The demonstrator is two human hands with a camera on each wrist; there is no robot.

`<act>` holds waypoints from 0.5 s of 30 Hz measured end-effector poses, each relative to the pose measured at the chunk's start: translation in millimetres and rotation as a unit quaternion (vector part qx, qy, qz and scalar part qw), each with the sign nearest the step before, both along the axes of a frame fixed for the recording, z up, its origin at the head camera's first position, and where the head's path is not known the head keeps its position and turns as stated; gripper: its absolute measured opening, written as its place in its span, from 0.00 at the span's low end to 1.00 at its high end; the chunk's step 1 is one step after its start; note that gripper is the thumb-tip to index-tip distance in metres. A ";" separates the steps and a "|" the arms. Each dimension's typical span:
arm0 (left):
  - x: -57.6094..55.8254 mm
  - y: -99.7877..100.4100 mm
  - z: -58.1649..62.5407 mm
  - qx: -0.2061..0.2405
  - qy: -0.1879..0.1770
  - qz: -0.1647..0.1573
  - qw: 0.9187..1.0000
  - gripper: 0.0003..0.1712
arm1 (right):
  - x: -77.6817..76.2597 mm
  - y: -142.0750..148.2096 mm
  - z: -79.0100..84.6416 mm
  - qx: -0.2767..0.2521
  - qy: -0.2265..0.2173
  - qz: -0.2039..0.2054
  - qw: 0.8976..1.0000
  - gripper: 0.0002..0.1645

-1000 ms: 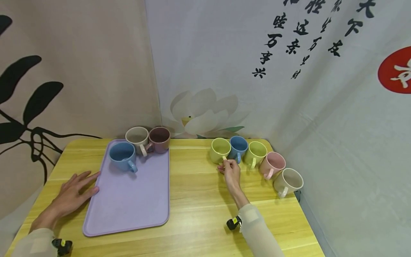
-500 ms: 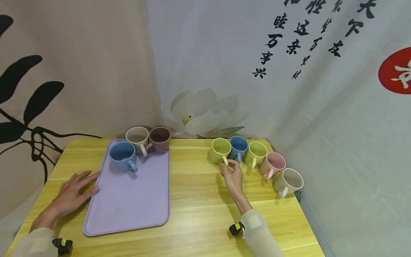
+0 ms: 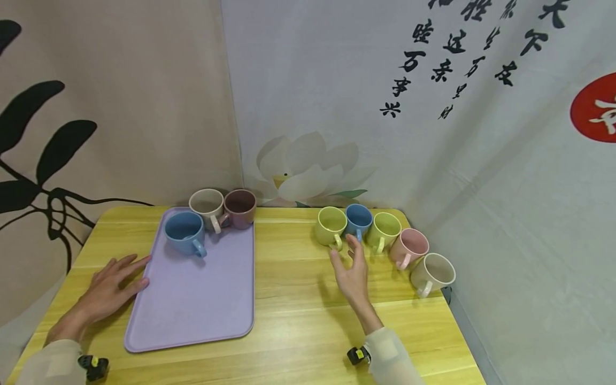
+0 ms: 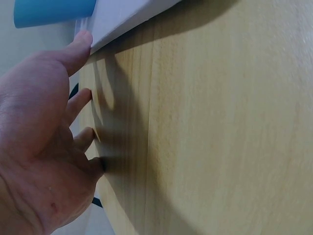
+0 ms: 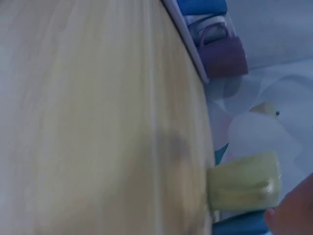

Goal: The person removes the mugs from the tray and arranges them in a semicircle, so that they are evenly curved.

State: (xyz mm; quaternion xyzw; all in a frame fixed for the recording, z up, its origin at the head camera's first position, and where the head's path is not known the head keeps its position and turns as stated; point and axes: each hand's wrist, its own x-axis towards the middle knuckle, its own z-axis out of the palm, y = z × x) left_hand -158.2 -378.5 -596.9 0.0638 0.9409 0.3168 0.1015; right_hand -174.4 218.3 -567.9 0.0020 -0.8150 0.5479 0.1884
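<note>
My left hand (image 3: 108,289) lies spread on the table, its index finger and thumb at the left rim of the lilac tray (image 3: 192,299). On the tray's far end stand a blue mug (image 3: 184,235), a white mug (image 3: 206,206) and a mauve mug (image 3: 240,208). My right hand (image 3: 353,275) is raised with thumb and fingers apart, nothing between them. It is just in front of a green mug (image 3: 331,227) and another blue mug (image 3: 358,218), fingertips overlapping the blue mug's handle in the head view. In the right wrist view only part of this hand shows, at the lower right.
To the right of these, a second green mug (image 3: 383,231), a pink mug (image 3: 409,247) and a cream mug (image 3: 432,272) continue the row along the table's right edge. The wooden table (image 3: 293,299) meets a printed cloth backdrop (image 3: 308,107) behind.
The right hand has let go of the left green mug's handle and drawn back slightly to the right, fingers spreading. The mug stays in place. The left hand has not moved.
</note>
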 end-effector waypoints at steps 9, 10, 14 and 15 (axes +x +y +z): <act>-0.3 -0.4 -0.6 -0.002 0.001 0.002 1.000 0.44 | 7.9 -33.8 26.8 0.024 0.033 0.049 0.998 0.43; -0.2 -0.4 -0.8 -0.001 0.001 0.002 1.000 0.44 | 7.4 -37.8 28.1 0.024 0.033 0.056 0.998 0.43; 0.3 -1.2 -2.5 0.002 0.004 0.001 1.000 0.44 | 5.3 -55.0 31.8 0.028 0.027 0.085 0.996 0.43; 0.4 -1.4 -3.1 0.003 0.004 0.000 1.000 0.43 | 4.8 -59.6 32.2 0.030 0.025 0.091 0.995 0.43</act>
